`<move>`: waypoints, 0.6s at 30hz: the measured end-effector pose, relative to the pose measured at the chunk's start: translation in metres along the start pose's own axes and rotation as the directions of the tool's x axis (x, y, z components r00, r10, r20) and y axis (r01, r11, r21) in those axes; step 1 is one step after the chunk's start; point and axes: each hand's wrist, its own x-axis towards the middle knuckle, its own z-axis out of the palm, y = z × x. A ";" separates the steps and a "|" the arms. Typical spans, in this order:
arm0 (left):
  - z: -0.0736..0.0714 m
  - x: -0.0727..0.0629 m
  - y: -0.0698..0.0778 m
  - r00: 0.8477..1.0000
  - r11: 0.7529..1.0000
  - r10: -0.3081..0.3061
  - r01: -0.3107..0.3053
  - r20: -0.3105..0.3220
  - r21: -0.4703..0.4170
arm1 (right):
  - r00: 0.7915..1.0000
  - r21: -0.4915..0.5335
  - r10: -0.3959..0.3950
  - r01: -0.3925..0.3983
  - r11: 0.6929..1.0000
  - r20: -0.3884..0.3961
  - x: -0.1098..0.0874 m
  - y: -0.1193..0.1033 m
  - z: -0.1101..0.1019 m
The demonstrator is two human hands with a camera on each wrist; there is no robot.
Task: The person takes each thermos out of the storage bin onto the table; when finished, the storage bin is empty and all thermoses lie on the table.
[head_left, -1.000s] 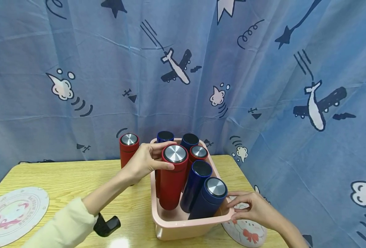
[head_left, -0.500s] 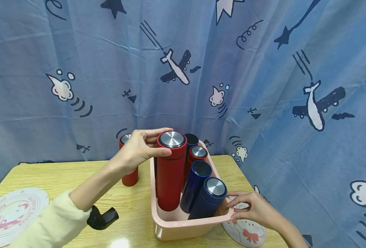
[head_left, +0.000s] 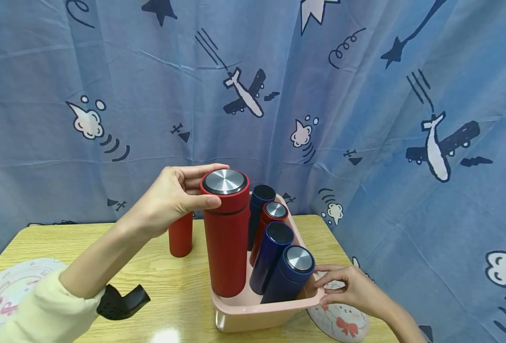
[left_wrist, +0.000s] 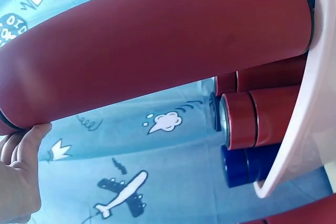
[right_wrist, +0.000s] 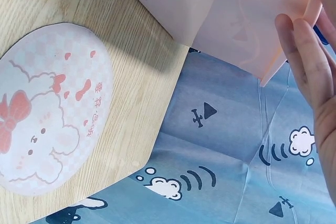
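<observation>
Red held flask (head_left: 226,252): steel lid (head_left: 224,181), head view only.

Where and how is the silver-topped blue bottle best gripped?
Likely the upper body of the silver-topped blue bottle, from above: its round top clears the rim of the pink bin, whose walls enclose its lower part.

A blue curtain (head_left: 150,95) printed with airplanes (head_left: 249,97), clouds (head_left: 88,125) and stars (head_left: 392,52) hangs behind and to the right of a yellowish wood-grain table (head_left: 175,286), whose near part catches a white glare (head_left: 165,336).
</observation>
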 end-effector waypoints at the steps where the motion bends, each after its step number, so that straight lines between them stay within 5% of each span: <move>1: -0.001 -0.002 0.001 1.000 1.000 -0.001 0.001 -0.005 0.008 | 1.000 -0.004 0.000 0.000 1.000 0.001 0.000 0.000 0.000; 18: -0.037 -0.035 0.004 0.998 0.999 -0.003 0.006 -0.063 0.052 | 1.000 -0.022 -0.023 0.023 0.999 -0.002 0.000 -0.001 -0.001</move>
